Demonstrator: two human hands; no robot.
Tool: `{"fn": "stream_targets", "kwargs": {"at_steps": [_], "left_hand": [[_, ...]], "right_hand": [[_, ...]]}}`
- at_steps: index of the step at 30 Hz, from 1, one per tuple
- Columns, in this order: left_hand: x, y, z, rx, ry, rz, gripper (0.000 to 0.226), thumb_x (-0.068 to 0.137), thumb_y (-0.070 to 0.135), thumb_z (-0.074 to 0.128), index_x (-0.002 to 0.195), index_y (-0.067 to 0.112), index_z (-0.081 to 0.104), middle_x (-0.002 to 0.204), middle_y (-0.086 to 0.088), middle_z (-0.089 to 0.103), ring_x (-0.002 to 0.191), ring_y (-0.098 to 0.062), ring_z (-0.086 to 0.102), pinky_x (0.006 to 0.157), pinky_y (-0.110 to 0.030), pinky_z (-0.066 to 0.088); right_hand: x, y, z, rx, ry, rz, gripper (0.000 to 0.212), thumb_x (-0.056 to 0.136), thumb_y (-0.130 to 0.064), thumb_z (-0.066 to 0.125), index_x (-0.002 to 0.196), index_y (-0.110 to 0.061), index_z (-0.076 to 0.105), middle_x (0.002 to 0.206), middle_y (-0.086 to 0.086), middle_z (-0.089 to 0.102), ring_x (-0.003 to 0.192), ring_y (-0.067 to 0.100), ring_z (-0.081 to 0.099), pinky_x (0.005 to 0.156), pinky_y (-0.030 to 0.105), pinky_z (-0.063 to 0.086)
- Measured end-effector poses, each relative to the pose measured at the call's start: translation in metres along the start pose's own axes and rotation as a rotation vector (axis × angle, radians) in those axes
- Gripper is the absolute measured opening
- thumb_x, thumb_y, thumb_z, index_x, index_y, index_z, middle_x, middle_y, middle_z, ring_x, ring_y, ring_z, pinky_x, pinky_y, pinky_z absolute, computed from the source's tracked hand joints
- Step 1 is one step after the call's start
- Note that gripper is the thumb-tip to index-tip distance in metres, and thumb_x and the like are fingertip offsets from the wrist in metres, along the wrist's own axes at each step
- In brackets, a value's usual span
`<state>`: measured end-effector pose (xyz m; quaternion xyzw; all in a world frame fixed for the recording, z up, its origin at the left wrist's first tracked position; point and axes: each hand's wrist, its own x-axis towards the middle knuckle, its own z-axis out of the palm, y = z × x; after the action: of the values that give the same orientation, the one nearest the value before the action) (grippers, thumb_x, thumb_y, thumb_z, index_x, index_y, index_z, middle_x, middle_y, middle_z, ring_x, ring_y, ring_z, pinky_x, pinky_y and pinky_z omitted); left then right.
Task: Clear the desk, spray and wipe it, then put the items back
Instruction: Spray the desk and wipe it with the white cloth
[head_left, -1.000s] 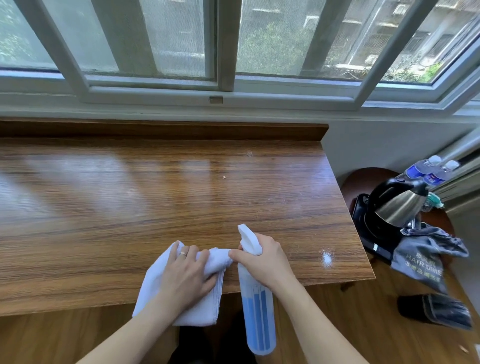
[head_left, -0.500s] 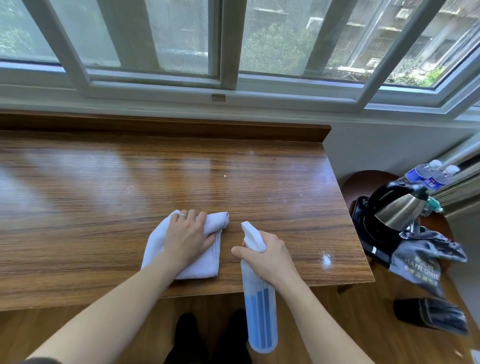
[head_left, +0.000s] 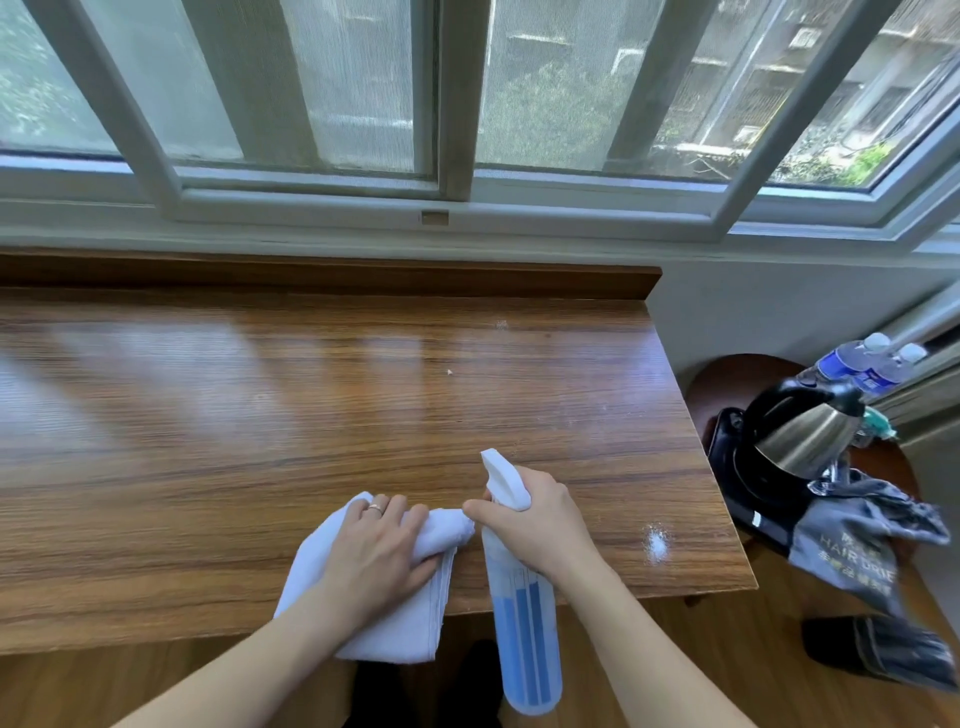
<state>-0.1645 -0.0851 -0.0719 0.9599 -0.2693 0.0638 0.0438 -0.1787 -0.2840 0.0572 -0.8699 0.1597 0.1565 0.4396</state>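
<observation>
My left hand (head_left: 376, 551) presses flat on a folded white cloth (head_left: 317, 561) at the front edge of the wooden desk (head_left: 260, 415); part of the cloth hangs over that edge. My right hand (head_left: 540, 519) grips the neck of a translucent spray bottle (head_left: 524, 639) with blue liquid and a white nozzle, held just in front of the desk edge, nozzle pointing away from me. A patch of white droplets (head_left: 655, 540) sits near the desk's right front corner.
To the right, a low round table (head_left: 711, 379) holds a steel kettle (head_left: 805, 436) on a black base, two water bottles (head_left: 857, 364) and a grey hair-dryer bag (head_left: 857, 545). A dark object (head_left: 883, 649) lies on the wooden floor. Windows run behind the desk.
My left hand pushed the cloth away across the desk, then pulled it back to the front edge. My right hand kept hold of the spray bottle, nearly still.
</observation>
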Motion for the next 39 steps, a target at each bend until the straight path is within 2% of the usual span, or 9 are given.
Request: {"fn": "stream_targets", "kwargs": {"at_steps": [5, 11, 15, 18, 24, 29, 33, 39], "left_hand": [[0.048, -0.018, -0.003, 0.038, 0.004, -0.085, 0.046, 0.080, 0.058, 0.049, 0.084, 0.014, 0.063, 0.075, -0.005, 0.058, 0.071, -0.030, 0.059, 0.066, -0.040, 0.044], [0.081, -0.022, -0.013, 0.076, -0.066, -0.177, 0.051, 0.080, 0.058, 0.041, 0.086, 0.013, 0.064, 0.077, -0.008, 0.061, 0.070, -0.031, 0.059, 0.066, -0.040, 0.045], [0.057, -0.010, -0.012, 0.037, -0.071, -0.154, 0.049, 0.079, 0.055, 0.045, 0.087, 0.011, 0.064, 0.077, -0.010, 0.059, 0.072, -0.033, 0.060, 0.070, -0.042, 0.048], [0.027, 0.006, -0.009, 0.018, -0.059, -0.119, 0.047, 0.078, 0.054, 0.050, 0.087, 0.011, 0.065, 0.076, -0.009, 0.059, 0.070, -0.033, 0.059, 0.066, -0.041, 0.046], [-0.020, 0.034, 0.001, -0.006, -0.022, -0.072, 0.042, 0.075, 0.053, 0.055, 0.087, 0.014, 0.065, 0.076, -0.006, 0.055, 0.070, -0.032, 0.056, 0.068, -0.043, 0.040], [-0.003, 0.025, 0.001, -0.002, 0.006, -0.050, 0.044, 0.074, 0.058, 0.053, 0.083, 0.016, 0.065, 0.073, -0.004, 0.054, 0.067, -0.030, 0.056, 0.064, -0.040, 0.041], [0.037, 0.003, -0.003, 0.031, 0.012, -0.134, 0.048, 0.079, 0.058, 0.047, 0.085, 0.014, 0.066, 0.075, -0.007, 0.057, 0.071, -0.031, 0.059, 0.066, -0.042, 0.044], [0.077, -0.006, -0.016, 0.034, -0.063, -0.262, 0.055, 0.081, 0.059, 0.038, 0.086, 0.012, 0.067, 0.078, -0.011, 0.061, 0.071, -0.032, 0.061, 0.068, -0.041, 0.045]], "right_hand": [[0.003, -0.001, -0.006, -0.018, 0.002, -0.032, 0.035, 0.081, -0.040, 0.075, 0.087, -0.007, 0.063, 0.074, -0.003, 0.059, 0.067, 0.009, 0.051, 0.062, 0.026, 0.040], [0.002, 0.003, -0.006, -0.033, 0.007, -0.033, 0.042, 0.081, -0.042, 0.075, 0.090, -0.003, 0.062, 0.077, -0.001, 0.059, 0.067, 0.010, 0.050, 0.060, 0.027, 0.039], [0.002, 0.005, -0.004, -0.037, -0.011, -0.034, 0.035, 0.081, -0.041, 0.074, 0.087, -0.008, 0.063, 0.075, -0.003, 0.060, 0.066, 0.009, 0.051, 0.060, 0.026, 0.041], [0.001, 0.008, -0.004, -0.020, -0.016, -0.023, 0.030, 0.079, -0.042, 0.074, 0.081, -0.014, 0.062, 0.071, -0.006, 0.059, 0.063, 0.007, 0.051, 0.058, 0.025, 0.040], [-0.002, 0.011, -0.005, -0.001, -0.013, -0.002, 0.041, 0.076, -0.045, 0.074, 0.085, -0.007, 0.062, 0.071, -0.004, 0.057, 0.063, 0.010, 0.049, 0.060, 0.028, 0.040], [-0.002, 0.013, -0.009, -0.001, -0.004, -0.010, 0.042, 0.078, -0.040, 0.073, 0.087, -0.002, 0.058, 0.070, -0.002, 0.050, 0.063, 0.011, 0.043, 0.059, 0.030, 0.035], [-0.003, 0.015, -0.013, -0.011, -0.018, -0.037, 0.037, 0.081, -0.040, 0.073, 0.087, -0.005, 0.061, 0.071, -0.004, 0.055, 0.063, 0.009, 0.047, 0.059, 0.026, 0.037], [-0.003, 0.019, -0.013, 0.014, -0.003, -0.003, 0.044, 0.079, -0.040, 0.073, 0.088, 0.000, 0.057, 0.072, -0.001, 0.051, 0.065, 0.011, 0.045, 0.061, 0.029, 0.038]]}}
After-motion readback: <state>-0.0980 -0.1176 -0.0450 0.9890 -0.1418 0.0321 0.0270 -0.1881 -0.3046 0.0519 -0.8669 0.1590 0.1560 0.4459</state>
